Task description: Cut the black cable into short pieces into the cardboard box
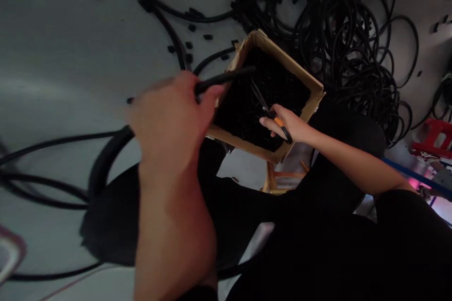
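Observation:
My left hand [176,103], a little blurred, is closed around a black rubber strip [229,76]. The strip's free end sticks out to the right over a cardboard box [300,73]. My right hand [287,122] grips scissors [278,121] with orange and black handles above the same box. The blades point up and left, just below the end of the strip, and look apart from it. Many small dark pieces [247,117] fill the box, too dim to make out singly.
Long black strips lie in a large tangled heap [339,33] behind and right of the box. Small black cut pieces [208,36] are scattered on the grey floor [70,56]. A wooden stool [271,178] stands under the box, and a red stool [434,138] is at far right.

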Demonstrator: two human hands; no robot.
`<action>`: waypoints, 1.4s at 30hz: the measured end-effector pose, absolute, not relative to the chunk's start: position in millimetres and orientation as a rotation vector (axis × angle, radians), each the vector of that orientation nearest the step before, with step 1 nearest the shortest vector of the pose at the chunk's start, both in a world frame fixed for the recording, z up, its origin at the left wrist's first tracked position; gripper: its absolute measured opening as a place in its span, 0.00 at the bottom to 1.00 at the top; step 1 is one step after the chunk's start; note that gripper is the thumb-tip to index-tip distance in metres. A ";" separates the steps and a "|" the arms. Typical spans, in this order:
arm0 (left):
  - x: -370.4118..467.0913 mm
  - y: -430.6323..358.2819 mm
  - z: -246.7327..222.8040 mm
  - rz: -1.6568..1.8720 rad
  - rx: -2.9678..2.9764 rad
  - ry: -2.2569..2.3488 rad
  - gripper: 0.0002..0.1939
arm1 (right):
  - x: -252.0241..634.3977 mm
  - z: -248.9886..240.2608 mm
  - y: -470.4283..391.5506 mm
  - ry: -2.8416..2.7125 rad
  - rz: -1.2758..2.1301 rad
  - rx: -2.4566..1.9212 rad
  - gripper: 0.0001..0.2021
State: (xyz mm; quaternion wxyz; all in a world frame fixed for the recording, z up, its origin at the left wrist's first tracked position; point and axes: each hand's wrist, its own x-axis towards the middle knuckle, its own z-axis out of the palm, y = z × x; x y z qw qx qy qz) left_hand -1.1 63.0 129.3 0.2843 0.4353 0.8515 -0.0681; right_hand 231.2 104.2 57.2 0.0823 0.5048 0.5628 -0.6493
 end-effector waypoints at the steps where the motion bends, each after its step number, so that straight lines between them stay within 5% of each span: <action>1: -4.2 61.3 136.1 -0.155 1.160 2.364 0.30 | 229.7 57.2 103.5 1.713 -1.949 1.475 0.19; 6: -1.6 54.6 152.5 -0.106 1.293 2.381 0.34 | 225.9 50.6 101.7 1.878 -2.055 1.381 0.21; 16: 17.7 45.7 160.3 -0.481 1.502 1.905 0.27 | 233.1 58.5 108.6 1.771 -2.079 1.409 0.22; 29: 30.7 48.1 73.2 -0.303 1.528 1.838 0.24 | 246.4 54.5 104.7 1.472 -1.870 1.558 0.24; 42: 42.3 42.4 43.1 -0.337 1.583 1.681 0.21 | 248.3 39.0 107.2 1.494 -1.700 1.574 0.23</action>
